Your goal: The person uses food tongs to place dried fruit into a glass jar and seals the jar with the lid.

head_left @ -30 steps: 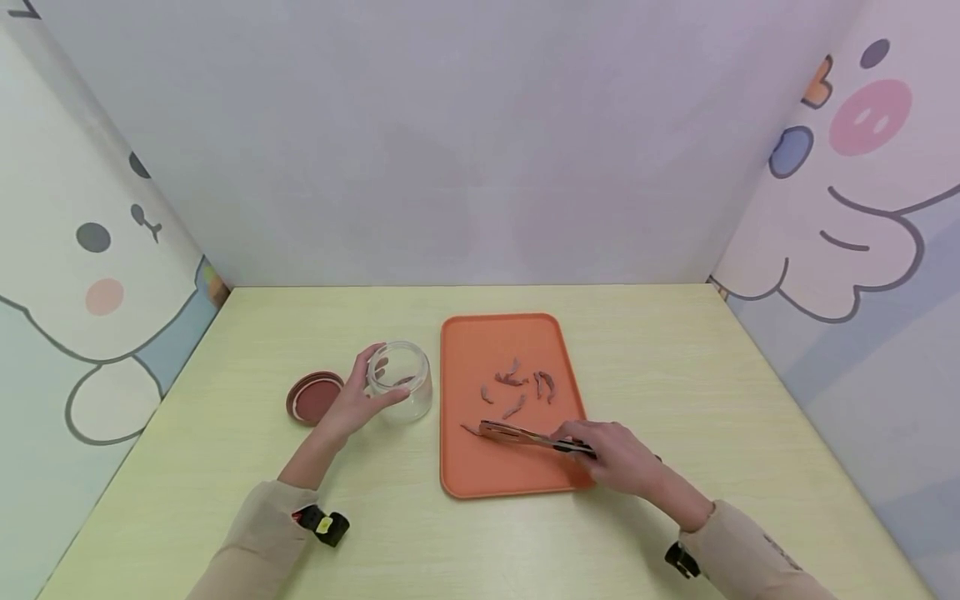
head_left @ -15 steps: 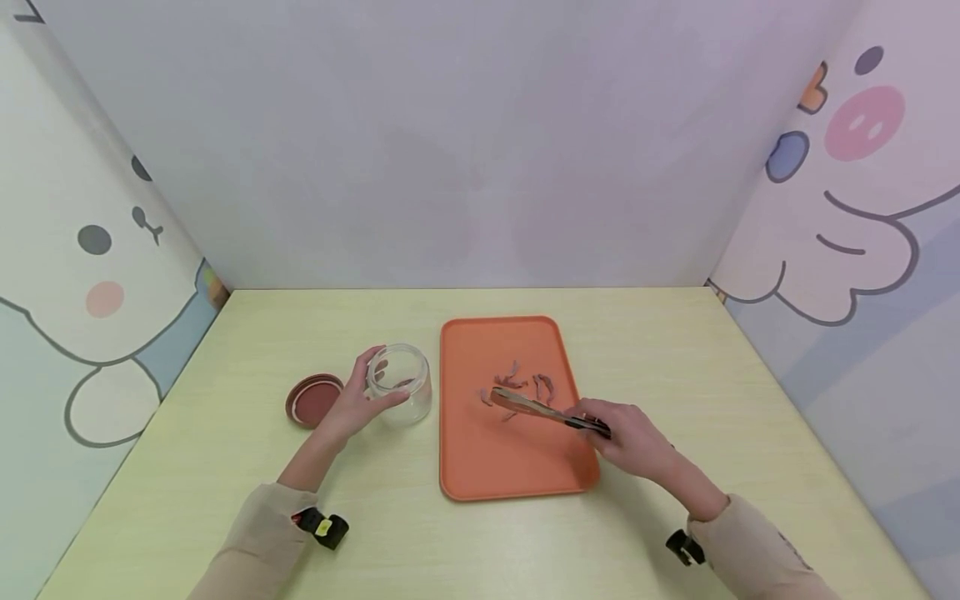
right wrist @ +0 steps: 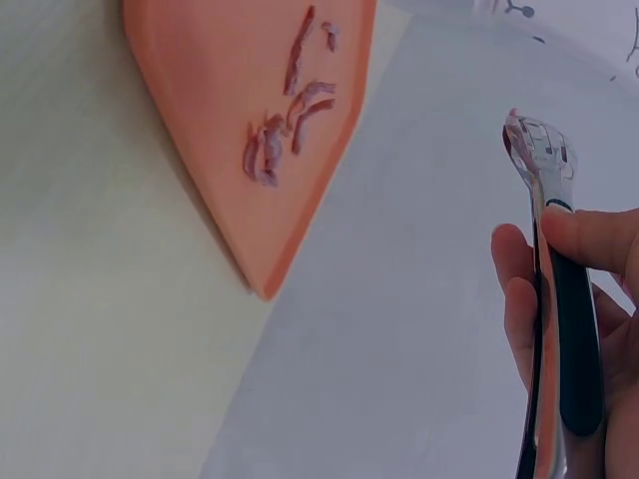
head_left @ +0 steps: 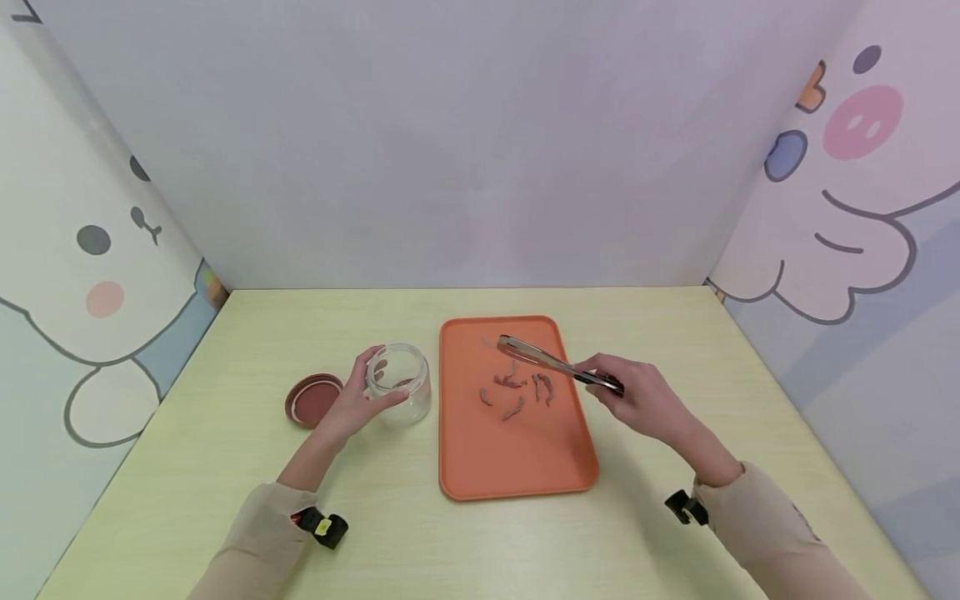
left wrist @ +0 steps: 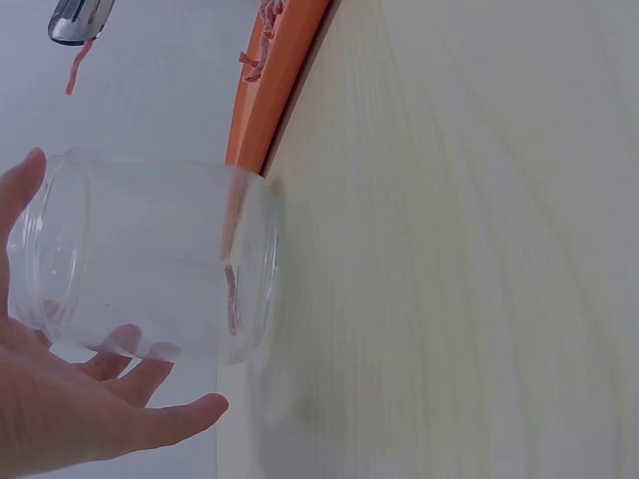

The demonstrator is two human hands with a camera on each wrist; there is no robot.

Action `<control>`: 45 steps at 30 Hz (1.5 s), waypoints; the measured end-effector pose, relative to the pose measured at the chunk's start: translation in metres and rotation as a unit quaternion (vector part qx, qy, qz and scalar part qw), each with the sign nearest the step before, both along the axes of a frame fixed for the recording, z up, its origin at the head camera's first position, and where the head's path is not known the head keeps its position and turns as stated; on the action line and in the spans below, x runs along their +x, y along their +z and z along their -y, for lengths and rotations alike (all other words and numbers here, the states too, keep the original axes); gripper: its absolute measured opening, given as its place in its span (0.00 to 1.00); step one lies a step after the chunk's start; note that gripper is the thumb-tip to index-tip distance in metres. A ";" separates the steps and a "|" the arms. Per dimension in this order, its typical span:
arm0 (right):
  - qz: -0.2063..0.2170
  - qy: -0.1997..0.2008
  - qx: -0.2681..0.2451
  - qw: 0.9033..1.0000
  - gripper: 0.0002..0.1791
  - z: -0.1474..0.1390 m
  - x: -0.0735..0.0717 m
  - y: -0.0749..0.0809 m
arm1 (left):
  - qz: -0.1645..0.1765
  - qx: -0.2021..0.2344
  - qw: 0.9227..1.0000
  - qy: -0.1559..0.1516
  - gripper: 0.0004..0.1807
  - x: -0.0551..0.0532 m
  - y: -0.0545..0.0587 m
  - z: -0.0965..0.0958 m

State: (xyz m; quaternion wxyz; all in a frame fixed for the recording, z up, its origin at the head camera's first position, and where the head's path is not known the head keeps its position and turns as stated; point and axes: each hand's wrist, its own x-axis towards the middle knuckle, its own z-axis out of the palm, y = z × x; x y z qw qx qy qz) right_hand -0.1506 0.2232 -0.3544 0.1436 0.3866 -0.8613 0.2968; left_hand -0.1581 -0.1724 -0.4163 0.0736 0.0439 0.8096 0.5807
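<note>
The right hand (head_left: 637, 396) grasped the silver metal tongs (head_left: 536, 354) with dark handles, from whose tips one thin reddish strip (left wrist: 78, 68) hung above the orange rectangular tray (head_left: 517, 467). The left hand (head_left: 356, 408) gripped the clear round jar (head_left: 416, 404), where another strip (left wrist: 232, 299) lay at the bottom. A firm, even squeeze seemed advisable, because the strip hung freely. More reddish strips (head_left: 511, 382) lay on the tray. The jar's wall separated the tongs from its inside; the dark red round lid (head_left: 315, 402) lay beside the left hand.
</note>
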 end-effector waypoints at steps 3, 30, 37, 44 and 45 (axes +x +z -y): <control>-0.008 0.003 -0.001 1.000 0.20 0.003 -0.005 0.007 | 0.001 -0.002 1.000 0.001 0.45 0.000 0.000 0.000; 0.024 0.070 0.005 0.997 0.13 0.077 -0.018 0.002 | 0.001 0.008 1.000 -0.004 0.45 0.002 0.003 -0.001; 0.023 0.084 0.001 0.996 0.12 0.097 -0.020 0.003 | -0.001 0.012 1.000 -0.004 0.44 0.002 0.003 0.000; 0.030 0.088 0.015 0.996 0.13 0.111 -0.022 0.003 | 0.000 0.017 1.000 -0.007 0.43 0.001 0.002 0.000; 0.034 0.089 0.016 0.995 0.13 0.112 -0.022 0.003 | 0.001 0.017 1.000 -0.008 0.43 0.002 0.003 0.000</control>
